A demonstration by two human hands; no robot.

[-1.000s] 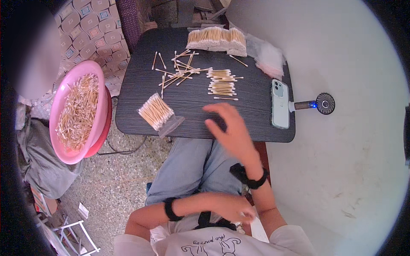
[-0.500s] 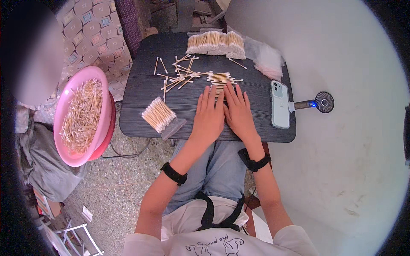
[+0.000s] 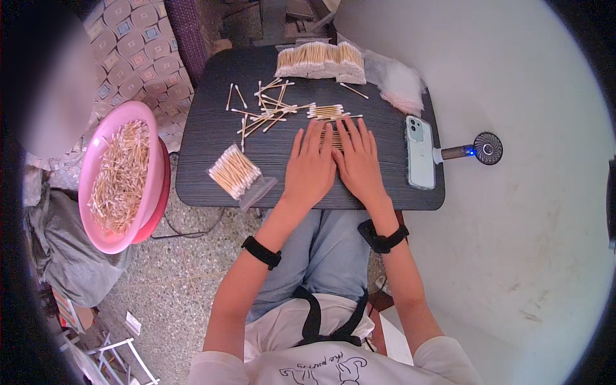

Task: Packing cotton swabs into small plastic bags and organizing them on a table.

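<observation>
Side by side on the dark table, my left hand (image 3: 310, 165) and my right hand (image 3: 358, 160) lie palm down with fingers stretched forward. Under and between them is a row of cotton swabs (image 3: 326, 111), lined up sideways; part of it is hidden by my fingers. Loose cotton swabs (image 3: 269, 115) are scattered crosswise to the left of the row. Left of my left hand sits a clear bag of cotton swabs (image 3: 235, 172), its swabs packed parallel and its flap toward me.
Several filled swab bags (image 3: 319, 62) line the far edge, beside empty clear bags (image 3: 399, 86). A phone (image 3: 420, 153) and a small fan (image 3: 487, 149) are at the right edge, near the wall. A pink basin (image 3: 152, 183) heaped with swabs stands at the left.
My hands have shifted slightly on the swabs, and the far end of the row looks more even and bunched. The whole view has moved a little.
</observation>
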